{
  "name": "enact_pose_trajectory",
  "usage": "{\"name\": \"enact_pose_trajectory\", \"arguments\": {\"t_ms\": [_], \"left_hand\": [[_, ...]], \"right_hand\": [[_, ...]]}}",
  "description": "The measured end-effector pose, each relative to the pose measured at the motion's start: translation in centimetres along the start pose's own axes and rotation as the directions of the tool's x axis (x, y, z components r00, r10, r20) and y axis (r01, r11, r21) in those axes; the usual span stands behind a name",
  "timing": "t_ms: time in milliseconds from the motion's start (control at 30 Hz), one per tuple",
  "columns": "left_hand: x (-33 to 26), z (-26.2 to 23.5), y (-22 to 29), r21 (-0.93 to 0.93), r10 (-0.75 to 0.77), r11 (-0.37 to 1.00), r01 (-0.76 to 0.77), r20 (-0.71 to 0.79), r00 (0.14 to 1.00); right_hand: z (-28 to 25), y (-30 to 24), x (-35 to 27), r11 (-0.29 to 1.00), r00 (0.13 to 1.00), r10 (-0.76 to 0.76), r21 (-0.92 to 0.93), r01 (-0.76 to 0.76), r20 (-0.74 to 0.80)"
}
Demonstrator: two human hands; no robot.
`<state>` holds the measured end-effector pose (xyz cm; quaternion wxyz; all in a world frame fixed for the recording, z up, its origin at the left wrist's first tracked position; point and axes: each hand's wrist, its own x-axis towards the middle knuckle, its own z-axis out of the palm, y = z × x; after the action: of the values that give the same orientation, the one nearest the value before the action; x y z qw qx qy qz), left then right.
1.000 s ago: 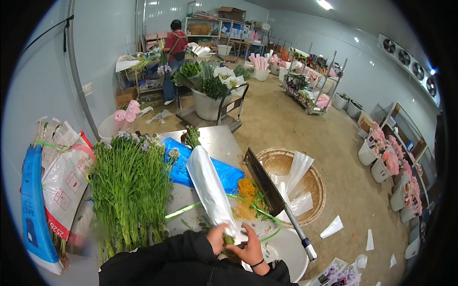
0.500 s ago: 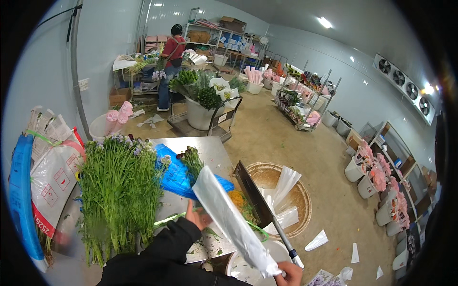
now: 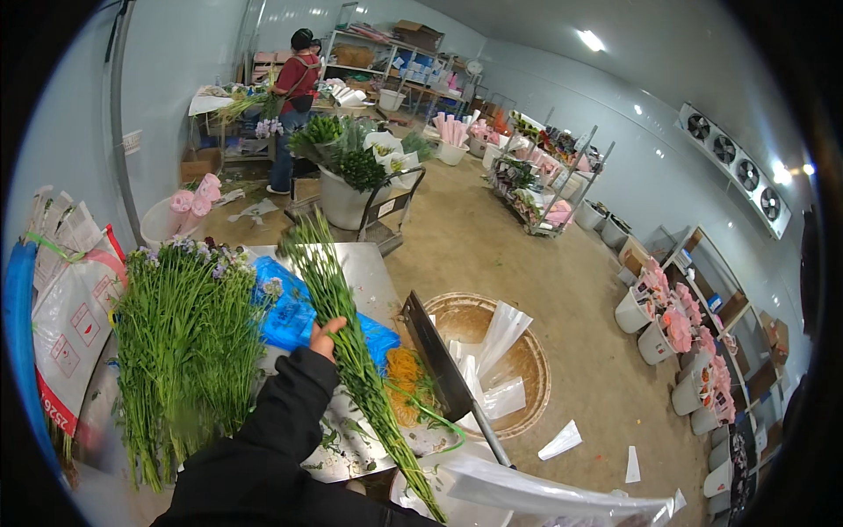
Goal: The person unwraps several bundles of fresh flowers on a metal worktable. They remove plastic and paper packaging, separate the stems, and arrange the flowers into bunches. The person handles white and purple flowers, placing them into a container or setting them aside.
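My left hand (image 3: 327,339) is closed around a long bunch of green-stemmed flowers (image 3: 367,386), tilted over the metal table (image 3: 373,274). The bunch's leafy top points away from me and its cut stems reach toward the lower edge. My right hand is out of view. A crumpled clear plastic sleeve (image 3: 562,494) stretches across the lower right; what holds it is not visible. Left of my arm lies a large heap of stems with pale purple flowers (image 3: 189,342). A blue plastic bag (image 3: 285,323) and a pile of yellow rubber bands (image 3: 406,382) lie by the bunch.
A dark upright metal plate (image 3: 436,351) stands at the table's right edge. Beyond it a round brown basket (image 3: 539,386) holds plastic sleeves. Wrapped bundles (image 3: 79,325) stand at far left. A person (image 3: 294,97) works at the back; a cart with a flower bucket (image 3: 347,202) is nearer.
My left hand, open and empty before, has taken hold of the flower bunch. The plastic sleeve has swung down to the lower right, and my right hand has left the view.
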<state>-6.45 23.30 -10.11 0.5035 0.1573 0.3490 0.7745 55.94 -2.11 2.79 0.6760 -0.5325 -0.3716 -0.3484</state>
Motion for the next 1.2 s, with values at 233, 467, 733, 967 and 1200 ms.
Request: {"name": "enact_pose_trajectory", "arguments": {"t_ms": [233, 467, 733, 967, 1200], "left_hand": [[-2.5, 4.6, 10.0, 0.154, 0.320, 0.933, -0.325, 0.056, 0.946], [-5.0, 6.4, 14.5, 0.206, 0.443, 0.849, -0.487, 0.225, 0.868], [-8.9, 11.5, 17.5, 0.188, 0.533, 0.761, -0.620, 0.364, 0.764], [-13.0, 9.3, 17.5, 0.185, 0.571, 0.708, -0.682, 0.418, 0.706], [-21.0, 2.2, 5.7, 0.383, -0.301, 0.921, 0.072, 0.581, 0.756]], "right_hand": [[15.1, -2.2, 3.8, 0.280, 0.901, 0.379, 0.902, -0.328, 0.210], [30.4, -2.9, -3.8, 0.719, 0.788, 0.317, 0.408, -0.562, 0.527], [23.7, -27.5, -25.5, 0.628, 0.234, -0.548, 0.579, -0.519, 0.803], [22.3, -36.0, -25.3, 0.016, 0.017, -0.625, 0.035, -0.999, 0.781], [23.0, -38.9, -22.5, -0.090, 0.098, -0.765, 0.045, -0.995, 0.636]]}}
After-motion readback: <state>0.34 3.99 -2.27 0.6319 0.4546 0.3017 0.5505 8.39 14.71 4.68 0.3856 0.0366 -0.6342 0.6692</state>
